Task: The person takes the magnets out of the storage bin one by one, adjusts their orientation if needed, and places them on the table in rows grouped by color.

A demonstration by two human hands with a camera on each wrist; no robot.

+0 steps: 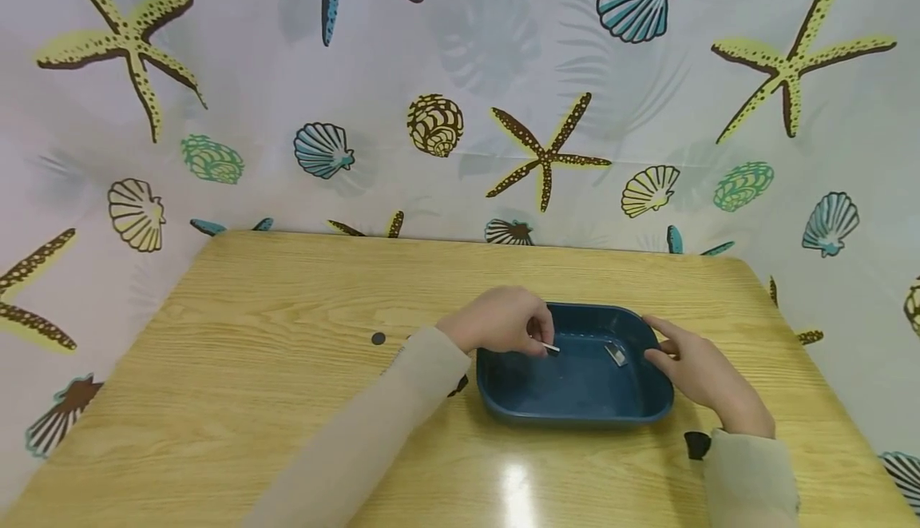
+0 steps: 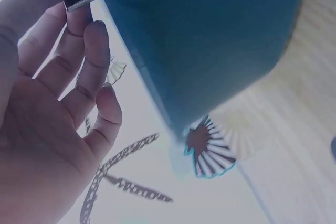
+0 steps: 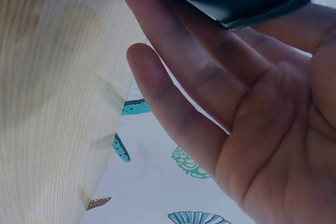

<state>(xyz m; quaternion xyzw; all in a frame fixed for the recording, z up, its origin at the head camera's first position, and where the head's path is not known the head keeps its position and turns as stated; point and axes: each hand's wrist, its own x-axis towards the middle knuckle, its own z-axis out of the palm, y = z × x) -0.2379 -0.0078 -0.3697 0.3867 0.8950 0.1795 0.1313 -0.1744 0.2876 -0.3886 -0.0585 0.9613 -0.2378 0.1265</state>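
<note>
Blue, seemingly stiff plastic, the tray (image 1: pixel 568 418) sits below a small flat piece (image 1: pixel 551 347) that the left hand (image 1: pixel 503 322) pinches; likely light and rigid, the piece suits an edge hold; the right hand (image 1: pixel 695 367) rests, fingers spread, against the tray's right end

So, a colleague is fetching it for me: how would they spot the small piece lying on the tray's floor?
On the wooden table sits a dark blue tray. On its floor, toward the right hand, lies a small silvery oblong piece. It lies loose, whereas the other small piece nearby is pinched in the left hand.
</note>
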